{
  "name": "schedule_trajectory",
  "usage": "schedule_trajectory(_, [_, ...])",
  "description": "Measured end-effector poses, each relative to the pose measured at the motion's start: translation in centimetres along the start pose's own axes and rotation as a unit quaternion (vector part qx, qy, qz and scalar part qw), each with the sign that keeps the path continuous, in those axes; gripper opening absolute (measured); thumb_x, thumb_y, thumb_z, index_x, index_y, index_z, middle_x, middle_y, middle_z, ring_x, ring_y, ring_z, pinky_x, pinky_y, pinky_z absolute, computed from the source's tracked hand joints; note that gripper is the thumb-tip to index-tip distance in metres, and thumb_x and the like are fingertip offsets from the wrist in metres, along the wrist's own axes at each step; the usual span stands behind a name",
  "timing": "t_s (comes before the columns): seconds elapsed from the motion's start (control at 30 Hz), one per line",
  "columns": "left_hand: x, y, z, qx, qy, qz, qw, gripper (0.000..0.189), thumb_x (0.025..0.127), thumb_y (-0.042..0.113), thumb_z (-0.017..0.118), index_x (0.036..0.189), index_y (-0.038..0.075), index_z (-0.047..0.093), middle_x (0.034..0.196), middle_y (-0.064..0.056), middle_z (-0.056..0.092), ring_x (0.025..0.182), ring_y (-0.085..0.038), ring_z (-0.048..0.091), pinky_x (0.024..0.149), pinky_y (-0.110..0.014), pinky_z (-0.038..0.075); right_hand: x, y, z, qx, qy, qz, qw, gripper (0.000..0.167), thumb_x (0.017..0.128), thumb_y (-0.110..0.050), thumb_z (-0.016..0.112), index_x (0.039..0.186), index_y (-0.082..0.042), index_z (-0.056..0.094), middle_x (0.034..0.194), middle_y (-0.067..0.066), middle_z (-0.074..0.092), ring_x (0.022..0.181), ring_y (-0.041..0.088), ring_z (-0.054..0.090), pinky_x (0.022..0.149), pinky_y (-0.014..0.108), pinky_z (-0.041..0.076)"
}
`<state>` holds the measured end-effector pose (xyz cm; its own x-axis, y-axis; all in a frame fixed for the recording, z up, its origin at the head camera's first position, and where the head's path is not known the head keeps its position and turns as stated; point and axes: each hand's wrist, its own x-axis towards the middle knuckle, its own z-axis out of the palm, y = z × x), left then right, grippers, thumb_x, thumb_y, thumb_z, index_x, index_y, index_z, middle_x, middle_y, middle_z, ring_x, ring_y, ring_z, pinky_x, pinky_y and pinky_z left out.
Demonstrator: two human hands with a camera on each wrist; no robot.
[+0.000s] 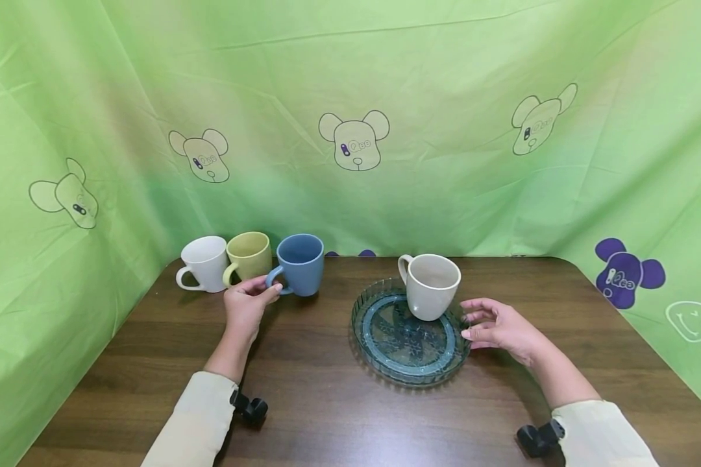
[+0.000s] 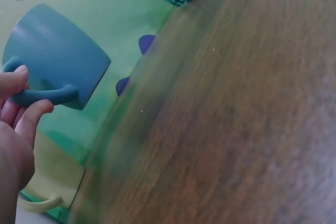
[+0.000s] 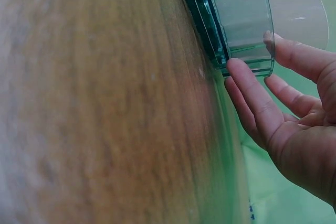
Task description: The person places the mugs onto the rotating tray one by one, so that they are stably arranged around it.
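Head, left hand (image 1: pixel 247 307): fingers pinched the handle of a blue ceramic mug (image 1: pixel 302 267), left of the round transparent teal dish (image 1: pixel 407 350).
Head, cream ceramic mug (image 1: pixel 429 292): stood inside the dish.
Left wrist, blue mug: hung above the wooden bench (image 2: pixel 226 119).
Right wrist, right hand (image 3: pixel 299 140): loosely spread fingers touched the dish's side.

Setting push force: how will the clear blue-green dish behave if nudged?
The dish looks stiff and possibly brittle: its see-through ribbed wall resembles glass. It will probably slide rather than roll, lying flat on the smooth-looking table. A jerk might shift or tip the cream mug standing off-centre in it.
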<state>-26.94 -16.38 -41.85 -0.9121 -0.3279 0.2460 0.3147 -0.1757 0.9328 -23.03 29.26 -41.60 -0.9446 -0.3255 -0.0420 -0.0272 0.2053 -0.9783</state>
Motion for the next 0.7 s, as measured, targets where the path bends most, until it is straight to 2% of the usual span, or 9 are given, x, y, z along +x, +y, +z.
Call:
schedule_trajectory(0.07, [-0.1, 0.1, 0.1, -0.001, -0.004, 0.001, 1.0000, 0.028, 0.074, -0.019, 0.073, 0.101, -0.021, 0.065, 0.069, 0.000, 0.068, 0.064, -0.010, 0.066, 0.064, -0.027, 0.060, 0.0, 0.0, 0.0, 0.002, -0.003, -0.003, 1.0000, 0.070, 0.084, 0.005, 0.070, 0.137, 0.021, 0.026, 0.120, 0.036, 0.044, 0.089, 0.018, 0.064, 0.077, 0.042, 0.060])
schedule_trajectory(0.23, [-0.4, 0.5, 0.3, -0.002, -0.012, 0.002, 0.9999, 0.029, 0.075, -0.019, 0.073, 0.102, -0.021, 0.065, 0.069, 0.001, 0.068, 0.064, -0.010, 0.066, 0.065, -0.028, 0.060, 0.0, 0.0, 0.0, 0.000, -0.001, -0.002, 1.0000, 0.070, 0.084, 0.005, 0.070, 0.137, 0.021, 0.027, 0.120, 0.035, 0.044, 0.089, 0.018, 0.064, 0.077, 0.042, 0.060])
schedule_trajectory(0.3, [-0.5, 0.7, 0.4, -0.001, -0.016, 0.003, 0.9999, 0.033, 0.075, -0.019, 0.072, 0.105, -0.025, 0.061, 0.069, 0.002, 0.068, 0.064, -0.009, 0.066, 0.065, -0.027, 0.060, 0.0, 0.0, 0.0, -0.002, -0.002, -0.002, 1.0000, 0.070, 0.084, 0.005, 0.071, 0.137, 0.021, 0.027, 0.119, 0.035, 0.045, 0.089, 0.018, 0.064, 0.077, 0.042, 0.059])
schedule_trajectory(0.6, [-1.0, 1.0, 0.9, -0.013, -0.022, 0.002, 0.9997, 0.031, 0.074, -0.020, 0.072, 0.102, -0.025, 0.061, 0.069, 0.000, 0.067, 0.062, -0.010, 0.065, 0.062, -0.026, 0.060, 0.1, 0.3, -0.2, -0.001, -0.005, -0.011, 0.9999, 0.072, 0.083, 0.001, 0.074, 0.135, 0.021, 0.028, 0.114, 0.028, 0.049, 0.088, 0.018, 0.065, 0.075, 0.042, 0.060])
schedule_trajectory(0.7, [-1.2, 1.1, 1.1, -0.018, -0.026, 0.004, 0.9995, 0.030, 0.074, -0.020, 0.072, 0.100, -0.026, 0.061, 0.068, 0.000, 0.068, 0.060, -0.010, 0.065, 0.060, -0.025, 0.060, 0.1, 0.3, -0.2, -0.001, -0.006, -0.013, 0.9999, 0.072, 0.084, 0.001, 0.073, 0.135, 0.021, 0.027, 0.115, 0.029, 0.048, 0.088, 0.018, 0.065, 0.075, 0.042, 0.060])
